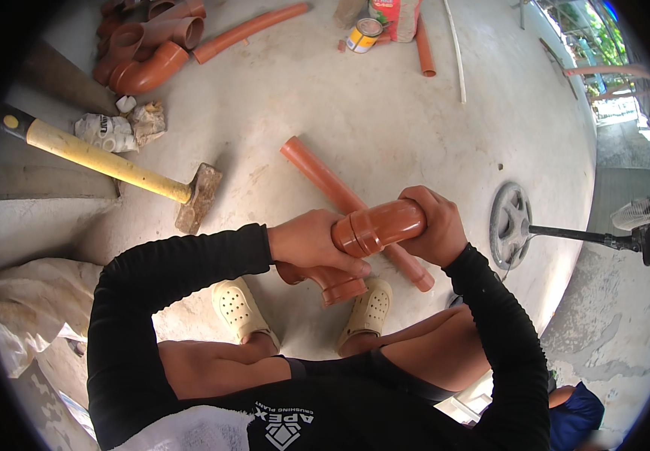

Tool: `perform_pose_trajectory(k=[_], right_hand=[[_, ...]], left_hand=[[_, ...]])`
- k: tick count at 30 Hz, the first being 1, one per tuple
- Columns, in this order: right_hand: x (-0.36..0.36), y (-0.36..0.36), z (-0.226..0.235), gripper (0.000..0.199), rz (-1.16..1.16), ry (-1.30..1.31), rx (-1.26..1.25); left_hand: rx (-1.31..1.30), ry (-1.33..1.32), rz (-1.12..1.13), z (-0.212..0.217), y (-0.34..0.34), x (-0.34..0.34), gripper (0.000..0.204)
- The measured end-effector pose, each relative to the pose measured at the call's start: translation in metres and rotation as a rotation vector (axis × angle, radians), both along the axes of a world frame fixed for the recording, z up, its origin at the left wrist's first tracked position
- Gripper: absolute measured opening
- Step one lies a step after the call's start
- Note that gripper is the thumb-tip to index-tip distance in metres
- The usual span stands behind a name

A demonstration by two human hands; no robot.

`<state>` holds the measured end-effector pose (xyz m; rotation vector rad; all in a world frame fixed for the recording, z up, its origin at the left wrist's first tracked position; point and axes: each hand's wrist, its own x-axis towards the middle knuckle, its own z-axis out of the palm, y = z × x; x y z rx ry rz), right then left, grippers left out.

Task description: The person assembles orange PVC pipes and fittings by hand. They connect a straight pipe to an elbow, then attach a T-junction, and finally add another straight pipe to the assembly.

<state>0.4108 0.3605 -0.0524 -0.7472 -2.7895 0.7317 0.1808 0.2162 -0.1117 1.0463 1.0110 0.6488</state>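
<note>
An orange plastic pipe fitting with several socket ends is held in front of me above my feet. My left hand grips its left side from above, fingers wrapped under it. My right hand is closed around its right socket end. A lower branch of the fitting points down toward my cream clogs. A long orange pipe lies on the concrete floor behind the fitting and passes under my hands.
A sledgehammer with a yellow handle lies at the left. Orange fittings and pipes are piled at the back, with a tin can. A fan on a round base stands at the right.
</note>
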Motion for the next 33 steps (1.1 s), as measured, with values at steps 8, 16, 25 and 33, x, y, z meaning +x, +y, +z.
perform_pose_trajectory(k=[8, 16, 25, 33], right_hand=[[-0.002, -0.005, -0.001, 0.047, -0.039, -0.091, -0.049], [-0.005, -0.006, 0.007, 0.043, -0.086, -0.290, -0.184], [0.000, 0.004, -0.002, 0.052, -0.123, -0.184, -0.264], [0.004, 0.000, -0.008, 0.060, -0.017, 0.074, 0.129]], left_hand=[[-0.025, -0.115, 0.076, -0.017, -0.010, 0.010, 0.059], [-0.179, -0.216, 0.003, -0.022, -0.009, 0.009, 0.055], [-0.186, -0.306, -0.123, -0.036, 0.009, -0.018, 0.075], [0.119, -0.006, -0.266, -0.006, 0.015, -0.047, 0.086]])
